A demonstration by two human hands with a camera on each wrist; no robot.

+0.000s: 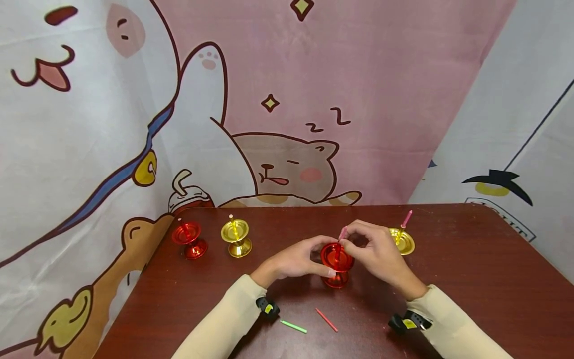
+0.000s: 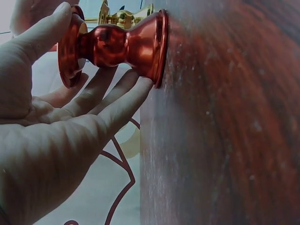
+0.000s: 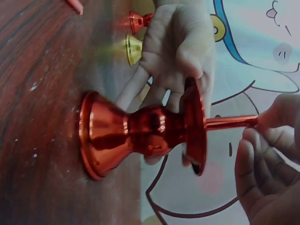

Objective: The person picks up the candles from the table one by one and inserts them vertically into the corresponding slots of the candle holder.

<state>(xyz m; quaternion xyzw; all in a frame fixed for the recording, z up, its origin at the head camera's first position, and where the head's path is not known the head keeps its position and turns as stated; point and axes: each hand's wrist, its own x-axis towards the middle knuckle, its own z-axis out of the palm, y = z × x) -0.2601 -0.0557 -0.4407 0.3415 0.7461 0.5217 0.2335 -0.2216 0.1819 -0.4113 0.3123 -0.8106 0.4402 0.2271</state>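
A shiny red candle holder [image 1: 337,279] stands upright on the table in front of me. My left hand [image 1: 298,259] holds it from the left, thumb at the dish rim and fingers around the far side, as the left wrist view shows. At the top of the holder's red stem [image 3: 229,123], my right hand [image 1: 374,249] pinches a small pink candle [image 1: 343,233] with thumb and fingertips. The candle's lower end is hidden by those fingers. Behind the right hand, a gold candle holder [image 1: 407,244] carries a pink candle [image 1: 406,219].
At the left stand another red candle holder [image 1: 195,249] and a gold one [image 1: 239,247], each with a thin stem tipped by something pale. A green candle [image 1: 293,326] and a red candle [image 1: 327,320] lie near the front of the brown table [image 1: 471,299]. A printed cloth [image 1: 381,99] hangs behind.
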